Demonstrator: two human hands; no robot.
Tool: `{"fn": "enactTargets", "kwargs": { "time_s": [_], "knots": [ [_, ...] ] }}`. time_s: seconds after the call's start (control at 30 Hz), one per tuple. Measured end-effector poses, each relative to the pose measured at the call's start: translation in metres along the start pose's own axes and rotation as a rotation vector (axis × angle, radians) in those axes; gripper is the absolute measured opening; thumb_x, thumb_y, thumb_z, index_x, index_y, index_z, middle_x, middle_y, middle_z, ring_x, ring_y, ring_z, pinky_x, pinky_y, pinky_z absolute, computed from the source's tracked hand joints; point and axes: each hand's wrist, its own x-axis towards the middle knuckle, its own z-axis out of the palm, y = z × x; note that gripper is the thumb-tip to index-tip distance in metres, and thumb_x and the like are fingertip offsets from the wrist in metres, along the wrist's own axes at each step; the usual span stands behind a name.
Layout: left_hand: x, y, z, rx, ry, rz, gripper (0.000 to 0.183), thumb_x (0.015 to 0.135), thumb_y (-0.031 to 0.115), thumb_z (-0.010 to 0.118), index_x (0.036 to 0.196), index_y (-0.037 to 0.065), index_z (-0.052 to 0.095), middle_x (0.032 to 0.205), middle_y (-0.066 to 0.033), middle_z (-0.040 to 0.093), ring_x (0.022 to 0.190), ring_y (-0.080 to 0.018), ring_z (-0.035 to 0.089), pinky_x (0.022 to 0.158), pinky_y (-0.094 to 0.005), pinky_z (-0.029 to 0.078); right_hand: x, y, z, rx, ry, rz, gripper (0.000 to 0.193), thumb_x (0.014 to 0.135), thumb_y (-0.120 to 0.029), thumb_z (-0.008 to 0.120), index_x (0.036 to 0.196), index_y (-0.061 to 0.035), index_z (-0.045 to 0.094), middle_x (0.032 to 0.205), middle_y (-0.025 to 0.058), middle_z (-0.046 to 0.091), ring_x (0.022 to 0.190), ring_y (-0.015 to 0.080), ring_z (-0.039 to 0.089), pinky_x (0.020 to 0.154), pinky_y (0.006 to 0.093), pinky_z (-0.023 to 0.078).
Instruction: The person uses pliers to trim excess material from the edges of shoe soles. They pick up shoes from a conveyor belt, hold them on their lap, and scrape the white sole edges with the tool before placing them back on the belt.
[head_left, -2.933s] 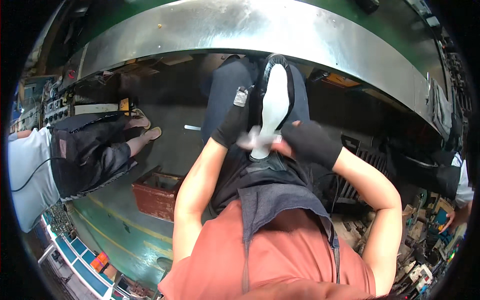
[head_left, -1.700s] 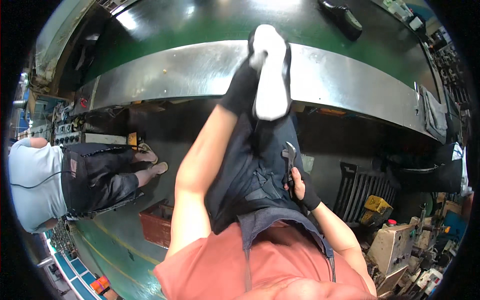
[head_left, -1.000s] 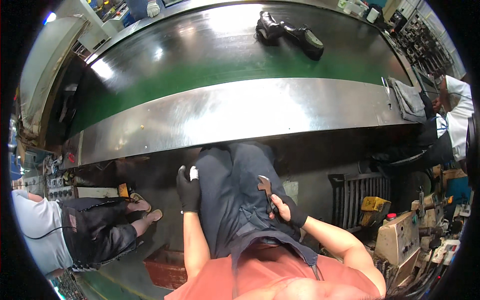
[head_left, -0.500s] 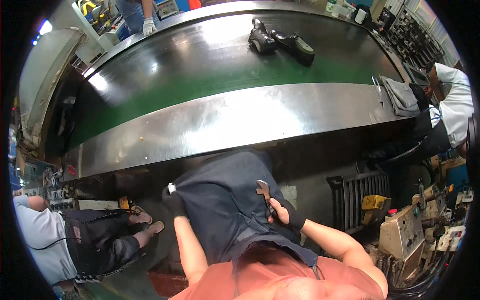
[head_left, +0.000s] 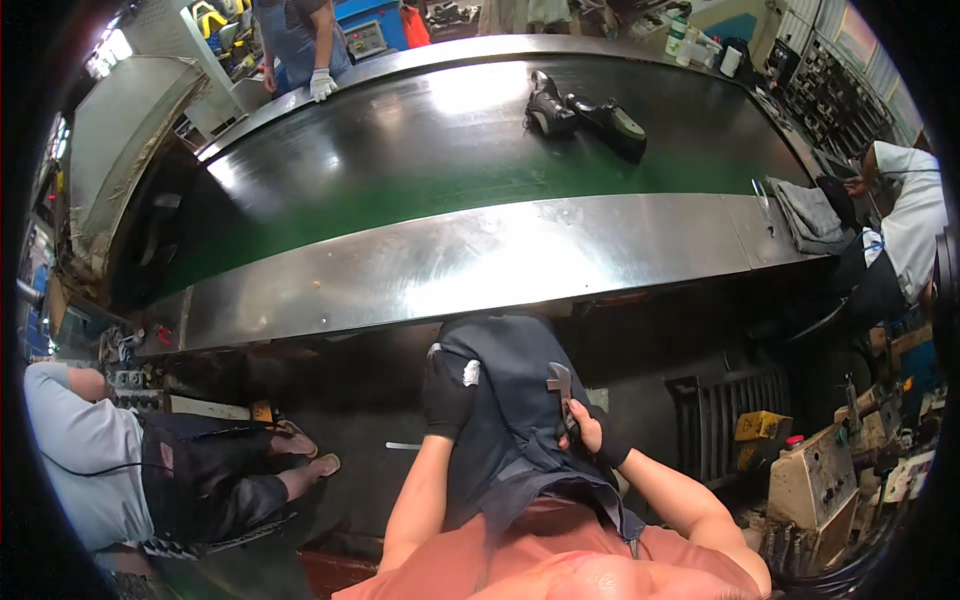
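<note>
My left hand (head_left: 450, 392), in a dark glove with white wrapping or patches near the fingers, lies over the dark apron (head_left: 505, 360) on my lap. Its fingers blend into the cloth, so whether they grip it cannot be made out. Bare fingertips show on my right hand (head_left: 588, 428), also gloved in black. They are wrapped round the handle of a metal hand tool with a hooked head (head_left: 559, 380), held upright above the apron. Beyond my knees runs a steel-edged table (head_left: 480, 240) with a dark and green belt surface.
A pair of black shoes (head_left: 585, 115) lies on the far belt. Grey cloth (head_left: 808, 215) rests at the right end. People work at left, far left and right. A worn control box (head_left: 812, 475) and yellow block (head_left: 762, 427) stand at my right. A metal grate (head_left: 725, 410) is beside them.
My left hand has come inward from the left, and the apron cloth it was drawing out sideways has fallen closer to my legs. My right hand keeps the tool. The whole view has shifted slightly.
</note>
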Motion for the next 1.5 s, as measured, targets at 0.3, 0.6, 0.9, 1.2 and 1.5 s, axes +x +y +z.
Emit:
{"fn": "enactTargets", "kwargs": {
  "time_s": [0.3, 0.6, 0.9, 1.2, 1.5],
  "knots": [
    [0.004, -0.008, -0.004, 0.014, -0.149, 0.004, 0.084, 0.088, 0.052, 0.055, 0.138, -0.012, 0.032, 0.14, -0.033, 0.037, 0.131, -0.0425, 0.038, 0.109, -0.0423, 0.031, -0.019, -0.001, 0.011, 0.031, 0.063, -0.135, 0.059, 0.097, -0.056, 0.032, 0.108, -0.0033, 0.055, 0.072, 0.0103, 0.061, 0.06, 0.0197, 0.063, 0.061, 0.0314, 0.053],
    [0.006, -0.029, 0.01, -0.206, -0.132, 0.097, 0.086, 0.09, 0.055, 0.052, 0.139, -0.011, 0.028, 0.142, -0.0326, 0.033, 0.133, -0.042, 0.034, 0.11, -0.0439, 0.028, -0.017, 0.014, 0.034, -0.023, 0.272, -0.058, 0.082, 0.088, -0.072, 0.034, 0.078, 0.0043, 0.061, 0.063, 0.0165, 0.064, 0.059, 0.0245, 0.063, 0.061, 0.0323, 0.052],
    [-0.041, -0.01, -0.01, 0.253, -0.037, 0.069, 0.085, 0.088, 0.056, 0.05, 0.139, -0.009, 0.03, 0.141, -0.0338, 0.035, 0.13, -0.0453, 0.038, 0.108, -0.0509, 0.029, 0.062, 0.038, 0.022, -0.016, 0.21, 0.031, 0.077, 0.088, -0.069, 0.041, 0.07, 0.0026, 0.063, 0.06, 0.0143, 0.061, 0.052, 0.0242, 0.058, 0.053, 0.0333, 0.049],
    [-0.077, 0.001, -0.017, 0.369, 0.03, 0.173, 0.087, 0.081, 0.053, 0.058, 0.14, -0.005, 0.032, 0.14, -0.033, 0.034, 0.131, -0.0477, 0.032, 0.11, -0.0537, 0.023, 0.102, -0.004, 0.025, -0.423, 0.076, -0.041, 0.061, 0.094, -0.053, 0.042, 0.091, 0.003, 0.066, 0.072, 0.0164, 0.065, 0.051, 0.0215, 0.061, 0.046, 0.0355, 0.048],
    [-0.076, -0.021, -0.02, 0.107, -0.009, 0.233, 0.089, 0.081, 0.048, 0.061, 0.144, -0.003, 0.025, 0.145, -0.0322, 0.026, 0.134, -0.0484, 0.027, 0.112, -0.0524, 0.02, 0.108, 0.028, 0.015, -0.51, 0.109, -0.294, 0.054, 0.093, -0.043, 0.05, 0.109, 0.007, 0.064, 0.1, 0.0117, 0.068, 0.09, 0.0181, 0.061, 0.083, 0.0321, 0.046]
  ]
}}
